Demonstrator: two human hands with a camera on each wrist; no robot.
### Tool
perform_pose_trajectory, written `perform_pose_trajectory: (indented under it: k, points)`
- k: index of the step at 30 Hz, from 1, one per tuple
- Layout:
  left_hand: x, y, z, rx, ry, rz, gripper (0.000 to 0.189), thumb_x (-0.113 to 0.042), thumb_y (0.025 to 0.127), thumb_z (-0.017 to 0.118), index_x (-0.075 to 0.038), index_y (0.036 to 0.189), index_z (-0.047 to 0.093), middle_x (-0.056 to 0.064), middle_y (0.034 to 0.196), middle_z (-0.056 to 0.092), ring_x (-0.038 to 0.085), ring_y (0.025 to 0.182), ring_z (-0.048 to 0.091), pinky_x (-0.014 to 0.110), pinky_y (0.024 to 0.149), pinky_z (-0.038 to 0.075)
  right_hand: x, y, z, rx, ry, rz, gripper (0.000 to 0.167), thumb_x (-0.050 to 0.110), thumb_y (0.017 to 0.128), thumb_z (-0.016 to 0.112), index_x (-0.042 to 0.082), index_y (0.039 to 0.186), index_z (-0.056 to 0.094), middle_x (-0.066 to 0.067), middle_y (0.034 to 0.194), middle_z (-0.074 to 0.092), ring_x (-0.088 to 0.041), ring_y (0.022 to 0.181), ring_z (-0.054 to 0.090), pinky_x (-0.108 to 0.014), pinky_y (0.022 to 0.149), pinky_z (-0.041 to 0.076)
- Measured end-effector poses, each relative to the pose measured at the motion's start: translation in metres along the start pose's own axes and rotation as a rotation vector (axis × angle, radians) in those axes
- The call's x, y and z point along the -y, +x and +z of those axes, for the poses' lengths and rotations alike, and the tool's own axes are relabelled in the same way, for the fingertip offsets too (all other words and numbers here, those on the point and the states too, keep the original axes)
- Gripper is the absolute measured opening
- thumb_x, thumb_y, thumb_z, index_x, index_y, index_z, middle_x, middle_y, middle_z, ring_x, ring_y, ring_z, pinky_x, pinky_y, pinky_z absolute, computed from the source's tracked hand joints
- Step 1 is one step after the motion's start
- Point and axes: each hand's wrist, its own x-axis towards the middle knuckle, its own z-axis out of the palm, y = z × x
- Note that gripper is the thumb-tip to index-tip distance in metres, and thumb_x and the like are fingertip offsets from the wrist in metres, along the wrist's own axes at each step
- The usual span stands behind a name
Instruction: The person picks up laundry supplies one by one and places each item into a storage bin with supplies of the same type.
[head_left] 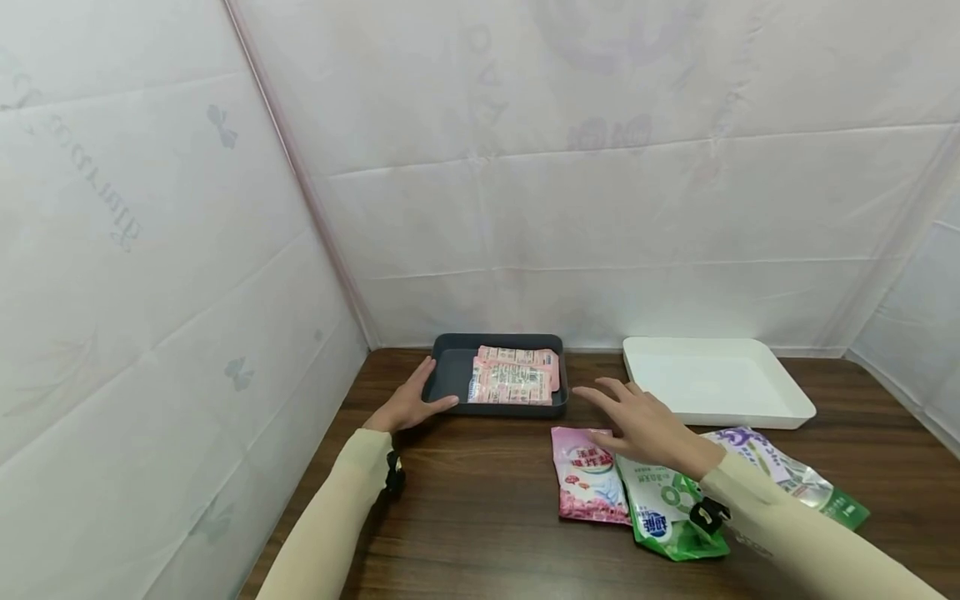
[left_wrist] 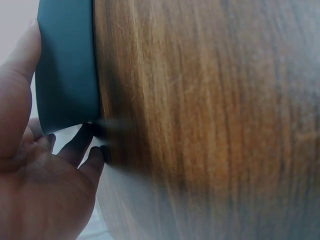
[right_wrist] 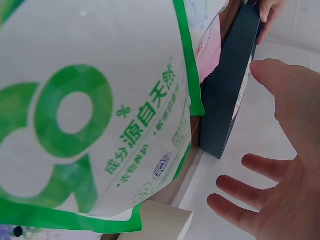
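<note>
A dark grey tray stands at the back of the table, with pink-and-white packets lying flat in its right part. My left hand is at the tray's left near corner, fingers along the left side and thumb by the front wall; its fingers look mostly straight. To the right of that tray, my right hand hovers with spread fingers and holds nothing. Below it lie a pink pouch and a green-and-white pouch, partly hidden by the hand and sleeve.
A white tray stands at the back right, beyond the right hand. A purple, white and green pouch lies in front of it, partly under the right forearm. White fabric walls enclose the wooden table at the back and sides.
</note>
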Motion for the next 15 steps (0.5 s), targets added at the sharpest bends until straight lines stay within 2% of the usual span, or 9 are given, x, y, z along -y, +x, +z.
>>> perform_pose_trajectory:
  k: [15]
  points:
    - [0.001,0.000,-0.002,0.002,-0.003,-0.012,0.104,-0.055,0.094,0.069,-0.010,0.166,0.010,0.013,0.173,0.002,0.040,0.156,0.009,0.062,0.121,0.019,-0.001,-0.021,-0.001,-0.043,-0.038,-0.017,0.074,0.040,0.091,0.079,0.021,0.155,0.047,-0.023,0.148,0.050,-0.045,0.113,0.060,-0.062,0.089,0.052]
